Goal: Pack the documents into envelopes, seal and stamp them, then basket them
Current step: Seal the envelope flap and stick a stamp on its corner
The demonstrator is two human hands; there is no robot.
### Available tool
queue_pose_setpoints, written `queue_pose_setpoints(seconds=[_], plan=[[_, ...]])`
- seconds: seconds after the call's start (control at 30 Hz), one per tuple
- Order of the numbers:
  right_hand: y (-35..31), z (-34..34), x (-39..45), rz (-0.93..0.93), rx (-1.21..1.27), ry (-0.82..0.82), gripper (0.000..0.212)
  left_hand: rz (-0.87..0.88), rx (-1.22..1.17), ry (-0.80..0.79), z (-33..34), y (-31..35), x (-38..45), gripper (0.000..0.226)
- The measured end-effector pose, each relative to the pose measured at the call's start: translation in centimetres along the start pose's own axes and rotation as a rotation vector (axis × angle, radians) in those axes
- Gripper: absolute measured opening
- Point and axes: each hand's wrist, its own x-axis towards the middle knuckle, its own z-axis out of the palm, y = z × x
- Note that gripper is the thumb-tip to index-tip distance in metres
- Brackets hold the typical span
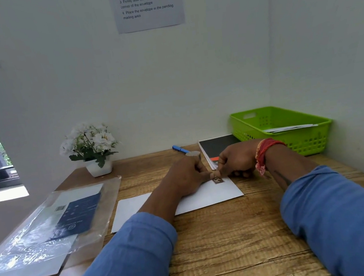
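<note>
A white envelope (208, 195) lies flat on the wooden desk (234, 234) in front of me. A small dark stamp (217, 180) sits at its top right corner. My left hand (186, 178) rests on the envelope, one fingertip pressing the stamp's near-left edge. My right hand (236, 159) hovers just behind the stamp, thumb and forefinger pinched together at its far edge. A green basket (309, 138) stands at the back right with white envelopes (290, 127) lying inside.
A clear plastic sleeve (49, 225) with dark blue and white papers lies at the left. A black notebook (219, 144), a blue pen (179, 149) and a grey-capped stick (193, 154) lie behind my hands. A white flower pot (99, 167) stands back left.
</note>
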Motion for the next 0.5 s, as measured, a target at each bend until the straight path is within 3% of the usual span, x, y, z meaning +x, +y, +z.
queue_pose_setpoints(seconds=[0.13,0.3,0.5], plan=[[-0.1,-0.22,-0.26,-0.024,0.004,-0.05,0.023,0.002,0.007,0.013,0.11,-0.17,0.05,0.015],[-0.21,0.02,-0.43,0.003,0.014,-0.043,0.045,-0.005,0.004,0.016,0.11,-0.23,0.0,0.016],[-0.33,0.23,-0.4,-0.015,-0.025,0.01,0.031,0.002,-0.004,0.024,0.11,-0.13,-0.15,0.017]])
